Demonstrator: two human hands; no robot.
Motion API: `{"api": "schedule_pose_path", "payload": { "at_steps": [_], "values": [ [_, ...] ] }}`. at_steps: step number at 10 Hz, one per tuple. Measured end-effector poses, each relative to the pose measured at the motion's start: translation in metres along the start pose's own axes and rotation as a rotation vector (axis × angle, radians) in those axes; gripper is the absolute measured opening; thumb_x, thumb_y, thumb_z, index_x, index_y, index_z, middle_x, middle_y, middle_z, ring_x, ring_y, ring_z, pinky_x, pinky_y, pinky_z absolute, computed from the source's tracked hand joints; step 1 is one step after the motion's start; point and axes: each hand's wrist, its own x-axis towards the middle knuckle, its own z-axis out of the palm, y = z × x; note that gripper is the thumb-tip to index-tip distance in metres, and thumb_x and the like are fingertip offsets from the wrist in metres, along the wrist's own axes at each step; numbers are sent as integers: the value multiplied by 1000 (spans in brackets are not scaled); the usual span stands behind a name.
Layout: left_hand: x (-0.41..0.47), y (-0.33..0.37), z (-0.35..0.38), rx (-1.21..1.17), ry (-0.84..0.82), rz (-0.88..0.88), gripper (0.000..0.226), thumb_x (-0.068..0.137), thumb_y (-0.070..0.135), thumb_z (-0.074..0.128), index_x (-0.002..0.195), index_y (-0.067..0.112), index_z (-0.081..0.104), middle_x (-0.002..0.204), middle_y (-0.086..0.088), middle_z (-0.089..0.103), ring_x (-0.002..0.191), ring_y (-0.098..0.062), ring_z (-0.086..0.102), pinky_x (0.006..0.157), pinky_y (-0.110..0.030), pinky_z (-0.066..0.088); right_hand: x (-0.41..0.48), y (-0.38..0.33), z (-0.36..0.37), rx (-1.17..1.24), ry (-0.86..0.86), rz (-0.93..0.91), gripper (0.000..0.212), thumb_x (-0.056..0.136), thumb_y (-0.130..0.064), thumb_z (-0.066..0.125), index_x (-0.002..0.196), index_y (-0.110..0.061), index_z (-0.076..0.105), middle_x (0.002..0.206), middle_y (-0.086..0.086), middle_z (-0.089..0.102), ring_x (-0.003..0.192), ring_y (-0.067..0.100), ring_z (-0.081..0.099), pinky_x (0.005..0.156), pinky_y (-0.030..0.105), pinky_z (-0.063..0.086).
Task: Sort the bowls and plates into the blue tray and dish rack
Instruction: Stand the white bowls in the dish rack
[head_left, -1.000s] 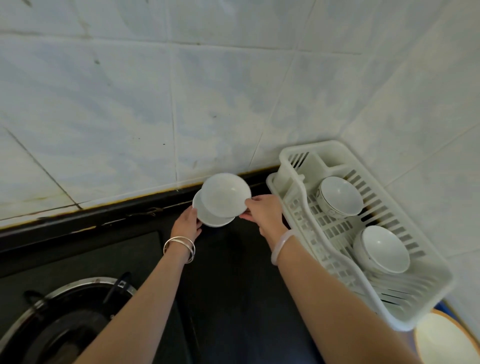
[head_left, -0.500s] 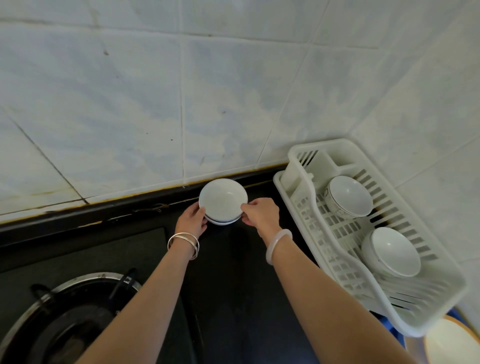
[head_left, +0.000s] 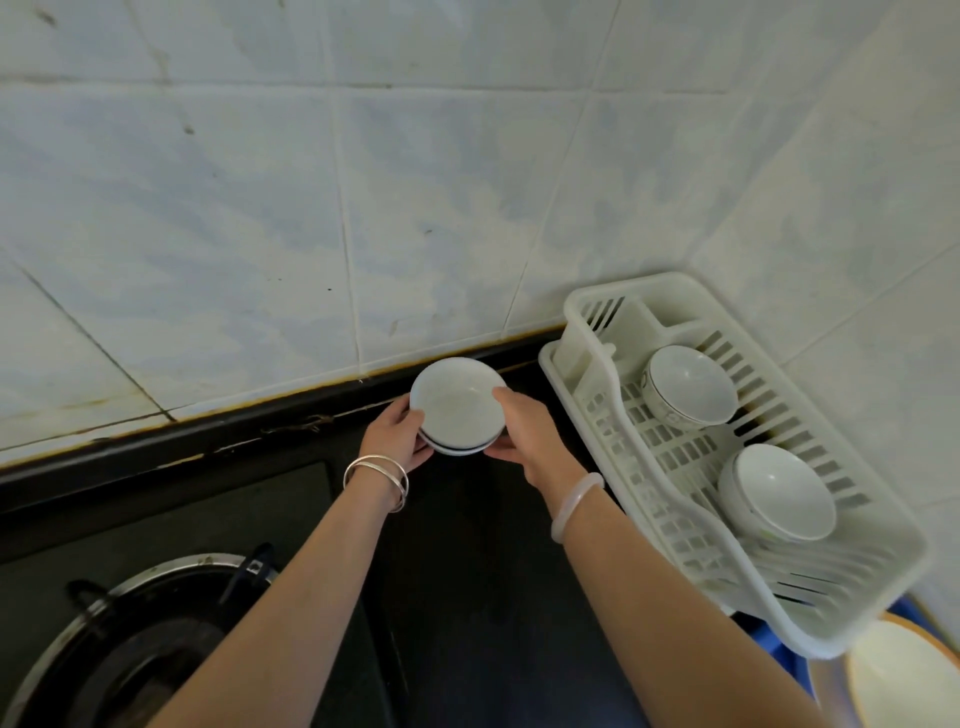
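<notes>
Two small white plates (head_left: 456, 405) lie stacked one on the other at the back of the black counter, near the wall. My left hand (head_left: 397, 434) grips the stack's left edge and my right hand (head_left: 524, 428) grips its right edge. To the right stands the white dish rack (head_left: 675, 470) with two white bowls in it, one at the far end (head_left: 691, 384) and one nearer (head_left: 782, 491). A blue tray (head_left: 779, 647) peeks out under the rack's near end, with a cream plate (head_left: 906, 675) beside it at the bottom right.
A gas burner (head_left: 135, 644) sits at the lower left of the dark counter (head_left: 467, 571). Tiled walls (head_left: 363, 208) close in the back and the right side, meeting in a corner behind the rack.
The upper plate, tilted and offset a second ago, now lies flat on the lower one. Both hands have closed in on the stack's edges.
</notes>
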Motion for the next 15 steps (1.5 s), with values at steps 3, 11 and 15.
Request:
{"api": "schedule_pose_path", "payload": {
  "at_steps": [3,11,15],
  "values": [
    [-55,32,98,178,-294,97,39,92,8,46,129,20,50,110,-4,55,100,-22,56,69,-29,51,-55,-35,-105,107,261,-137,18,94,-35,45,106,-23,50,88,-2,57,79,19,63,60,33,57],
    [-35,-14,270,1216,-657,11,45,89,-9,41,133,-2,43,112,-16,51,88,-24,53,86,-32,46,-41,49,-235,464,387,142,29,95,-30,51,113,-9,44,89,14,58,78,27,62,63,37,56],
    [-12,-24,283,1378,-655,-45,39,90,-5,41,129,-3,45,100,-16,50,93,-27,48,73,-35,48,-38,64,-229,432,365,216,31,94,-30,51,113,-5,48,91,14,63,93,32,67,66,35,58]
  ]
}}
